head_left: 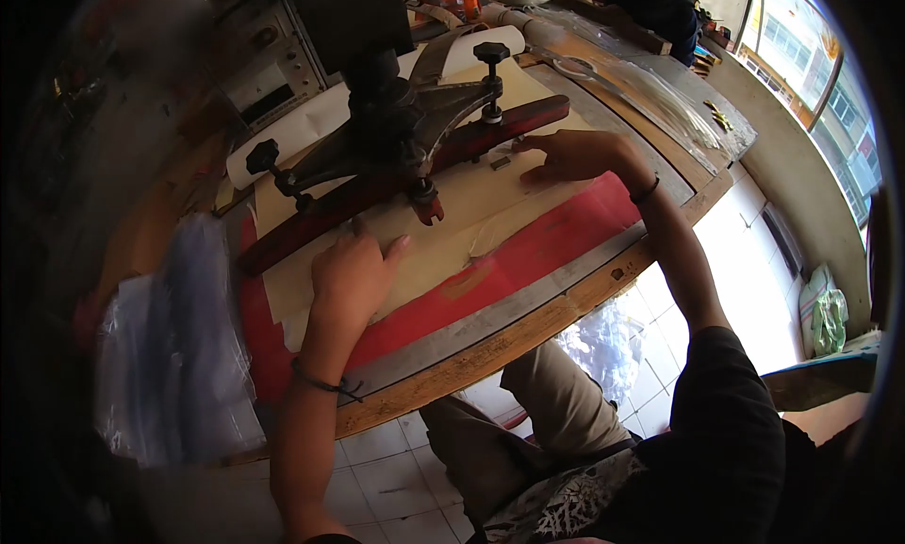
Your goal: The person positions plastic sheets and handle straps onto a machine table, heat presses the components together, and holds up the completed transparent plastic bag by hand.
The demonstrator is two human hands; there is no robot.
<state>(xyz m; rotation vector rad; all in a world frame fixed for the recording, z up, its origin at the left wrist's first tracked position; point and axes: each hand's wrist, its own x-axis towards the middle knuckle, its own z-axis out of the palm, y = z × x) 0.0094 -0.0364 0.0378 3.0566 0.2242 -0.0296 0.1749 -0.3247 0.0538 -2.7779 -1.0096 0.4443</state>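
Note:
My left hand (351,278) lies on a cream sheet (443,247) in front of a dark red bar (325,214), with its index finger stretched toward the bar and its thumb apart. Further right, my right hand (580,156) rests over the same sheet near the bar's right end. Its fingers and thumb are spread, with the fingertips partly hidden. A small metallic piece (501,163) sits on the sheet just left of it. The bar hangs from a dark metal press head (382,120) with black knobs. Beneath the cream sheet is a red sheet (528,256).
Clear plastic bags (174,355) hang at the table's left end. A white roll (269,148) lies behind the bar. Scissors (575,70) and clear plastic strips (674,110) are at the back right. The wooden table edge (500,332) runs before my lap.

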